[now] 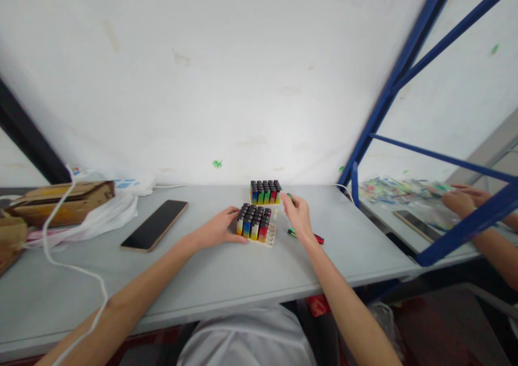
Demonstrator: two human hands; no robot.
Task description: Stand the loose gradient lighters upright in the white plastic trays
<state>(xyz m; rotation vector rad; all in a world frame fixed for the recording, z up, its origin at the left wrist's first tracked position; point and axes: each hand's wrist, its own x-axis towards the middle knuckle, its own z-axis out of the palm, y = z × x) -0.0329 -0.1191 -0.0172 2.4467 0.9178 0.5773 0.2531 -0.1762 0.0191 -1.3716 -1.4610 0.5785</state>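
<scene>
Rows of coloured lighters (pixel 254 220) stand upright in a white slotted tray (pixel 270 242), whose right-hand slots hold none. My left hand (pixel 220 228) grips the left side of this tray, thumb at the front and fingers behind. Just right of it, my right hand (pixel 298 215) is closed in a pinch on a green lighter (pixel 290 197), mostly covered by the fingers. Behind stands a second block of upright lighters (pixel 265 192). Under my right wrist, a few loose lighters (pixel 319 239) lie on the table, partly hidden.
A phone (pixel 156 225) lies left on the grey table (pixel 226 285). Farther left are a cardboard box (pixel 65 198), plastic bags (pixel 117 215) and a white cable (pixel 81 269). A blue metal frame (pixel 388 101) rises at right; beyond it another person's hands (pixel 461 198) handle plastic packets (pixel 408 190).
</scene>
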